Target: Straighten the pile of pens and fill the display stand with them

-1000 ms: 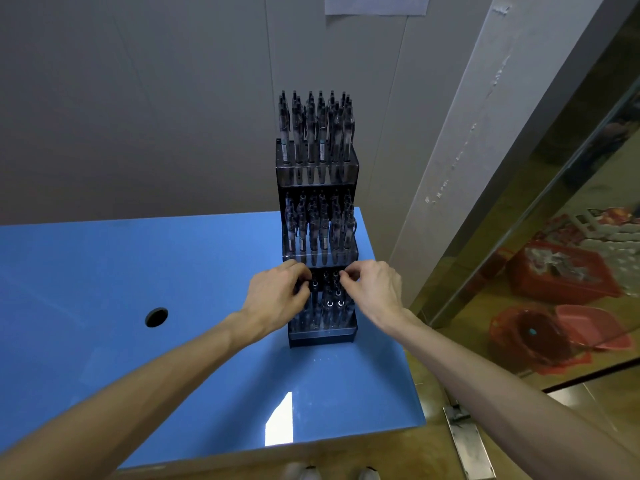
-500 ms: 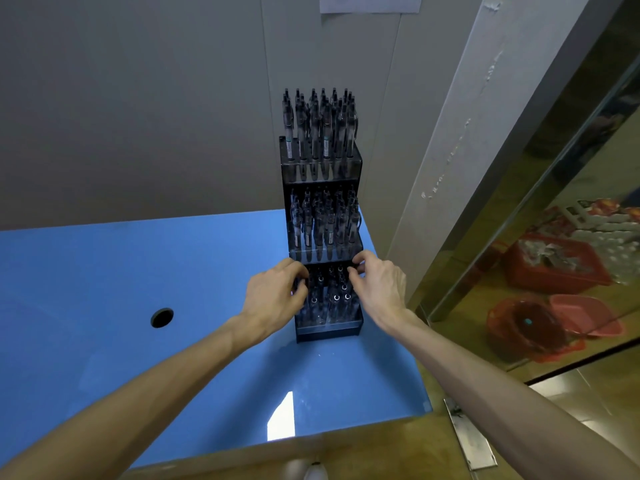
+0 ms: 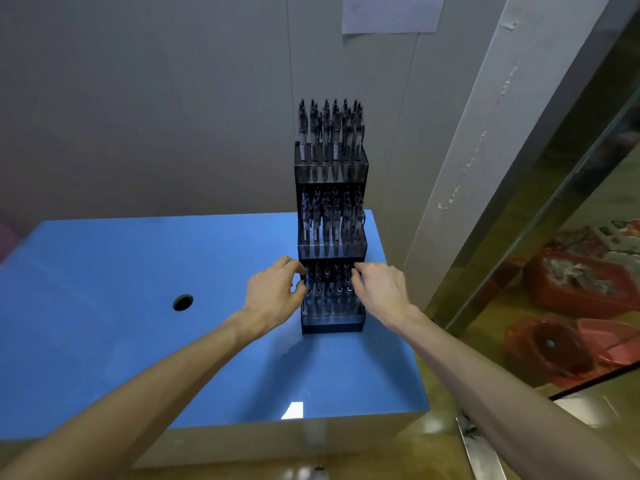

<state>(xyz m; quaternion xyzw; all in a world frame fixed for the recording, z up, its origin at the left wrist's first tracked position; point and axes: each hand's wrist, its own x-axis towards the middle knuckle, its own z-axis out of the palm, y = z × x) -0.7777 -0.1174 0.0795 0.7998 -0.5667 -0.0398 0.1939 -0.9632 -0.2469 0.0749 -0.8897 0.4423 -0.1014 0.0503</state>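
Observation:
A dark three-tier display stand (image 3: pixel 331 327) stands on the blue table (image 3: pixel 121 341), near its right edge. Black pens (image 3: pixel 329 133) stand upright in the top tier, and more pens fill the middle tier (image 3: pixel 332 220). The lowest tier also holds upright pens (image 3: pixel 329 289). My left hand (image 3: pixel 273 296) is at the left side of that lowest tier, with thumb and fingers pinched on the outermost pens. My right hand (image 3: pixel 381 292) mirrors it on the right side, its fingertips closed on the pen tops there. The contact points are partly hidden by my fingers.
A round cable hole (image 3: pixel 182 302) sits in the table to the left of the stand. A grey wall rises just behind the stand. A white pillar (image 3: pixel 485 150) and a glass pane (image 3: pixel 571 237) with red baskets behind it are on the right.
Both hands stay at the lowest tier, and their fingers have shifted slightly outward toward its side edges. The view has moved a little.

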